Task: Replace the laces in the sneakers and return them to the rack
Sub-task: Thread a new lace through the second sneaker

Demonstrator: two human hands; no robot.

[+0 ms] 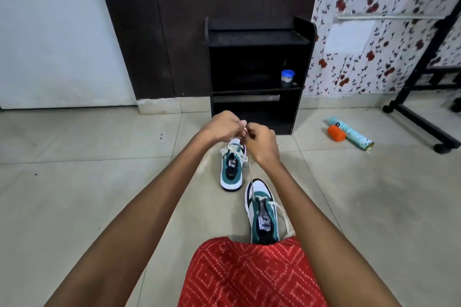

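Note:
Two green-and-white sneakers stand on the tiled floor in front of me. The near sneaker [262,212] sits by my knee, and a cream lace [250,174] runs taut from its front eyelets up to my hands. My left hand [222,126] and my right hand [262,143] meet above the far sneaker [232,169], both pinching the upper end of that lace. The far sneaker has cream laces lying loose over its tongue. The black shoe rack [259,40] stands against the wall just beyond my hands.
A small blue-lidded jar [287,79] sits on the rack's middle shelf. An orange cap [336,133] and a pale blue tube [351,134] lie on the floor to the right. A black wheeled stand [421,117] is at far right. My red patterned clothing [249,274] covers the near sneaker's heel.

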